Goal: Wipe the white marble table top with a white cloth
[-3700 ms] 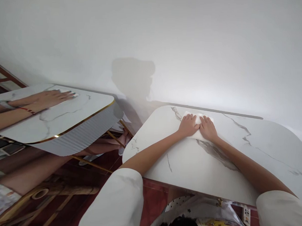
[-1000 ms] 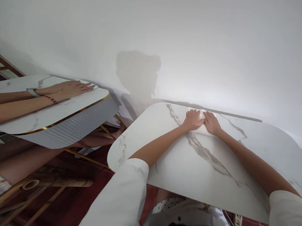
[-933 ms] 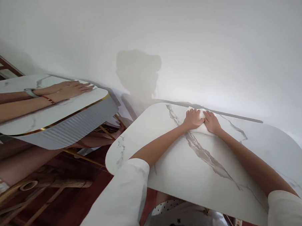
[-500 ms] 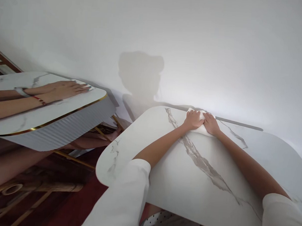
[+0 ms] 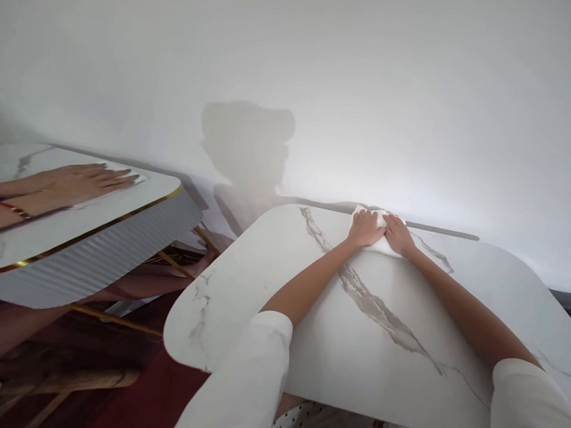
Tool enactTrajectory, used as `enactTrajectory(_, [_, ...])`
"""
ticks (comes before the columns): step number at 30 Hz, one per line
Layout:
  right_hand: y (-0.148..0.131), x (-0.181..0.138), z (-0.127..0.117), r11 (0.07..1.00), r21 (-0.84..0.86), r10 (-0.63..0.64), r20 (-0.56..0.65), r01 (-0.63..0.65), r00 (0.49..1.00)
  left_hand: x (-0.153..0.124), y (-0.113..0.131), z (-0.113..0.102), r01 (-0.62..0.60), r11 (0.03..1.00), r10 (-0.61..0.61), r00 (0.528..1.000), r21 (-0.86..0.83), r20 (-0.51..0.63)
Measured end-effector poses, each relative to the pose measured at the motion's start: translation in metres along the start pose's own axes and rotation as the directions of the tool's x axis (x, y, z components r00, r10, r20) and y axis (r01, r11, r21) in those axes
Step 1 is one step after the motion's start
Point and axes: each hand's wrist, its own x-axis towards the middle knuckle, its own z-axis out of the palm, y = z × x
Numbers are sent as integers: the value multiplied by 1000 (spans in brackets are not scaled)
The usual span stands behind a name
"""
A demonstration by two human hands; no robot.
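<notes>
cloth (image 5: 381, 246) on table (image 5: 364, 362), under left hand (image 5: 366, 229) and right hand (image 5: 398, 235) | second table (image 5: 52, 230) to the left, co-worker's hands (image 5: 85, 183) on it | wall (image 5: 366, 104) behind both tables

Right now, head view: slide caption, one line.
Left hand and right hand rest on a white cloth on a marble-patterned table; another person's hands lie over a second table.

Plain white wall (image 5: 390, 86), soft shadow (image 5: 246, 140) on it, dark red floor (image 5: 152, 388), and there's a gold-trimmed table (image 5: 91, 218) off left.
</notes>
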Motion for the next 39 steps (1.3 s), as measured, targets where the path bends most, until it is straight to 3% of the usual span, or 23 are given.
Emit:
enactTrajectory(8, [-12,-24,-7,998,-44,31,-37,-32,999,-14,3,-1,-63,998,63,998,-20,14])
enactTrajectory(18, [-43,-69,-29,985,-98,144,42,-139,989,-54,16,-10,-91,996,91,995,-1,39])
enactTrajectory(28, [-81,-129,-44,981,-96,176,58,-170,983,-116,33,-27,-91,996,90,991,3,101])
enactTrajectory(39, [-122,-203,-63,991,-16,131,90,-130,987,-203,54,-48,-55,997,43,982,58,184])
